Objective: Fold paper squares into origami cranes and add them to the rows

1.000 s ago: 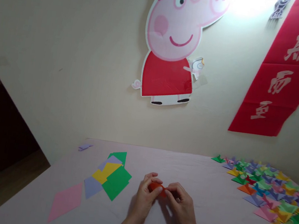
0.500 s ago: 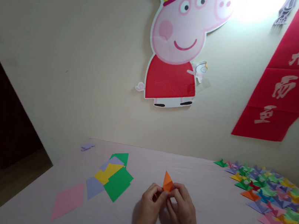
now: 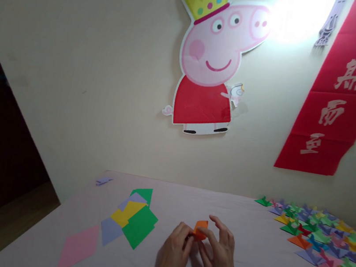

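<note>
A small folded piece of orange paper [image 3: 201,229] is between my hands, just above the pale pink tabletop. My left hand [image 3: 176,250] pinches its left edge between thumb and fingers. From the right, my right hand [image 3: 219,255] has its index finger on the paper's face and its thumb below, while its other fingers stand raised and spread. The fingertips cover the paper's lower part, so its exact folds are hard to make out.
Square paper sheets lie to the left: green [image 3: 139,228], yellow [image 3: 128,213], purple [image 3: 110,231] and pink [image 3: 78,248]. Far left sits a small purple folded piece [image 3: 104,181]. Rows of folded colored paper figures [image 3: 318,246] cover the right side. Behind is a wall with a pig cutout [image 3: 202,106] and a red banner [image 3: 319,128].
The orange paper no longer shows a tall upright point; it looks shorter and blockier. My right hand's fingers have lifted and spread. The view has tilted slightly upward.
</note>
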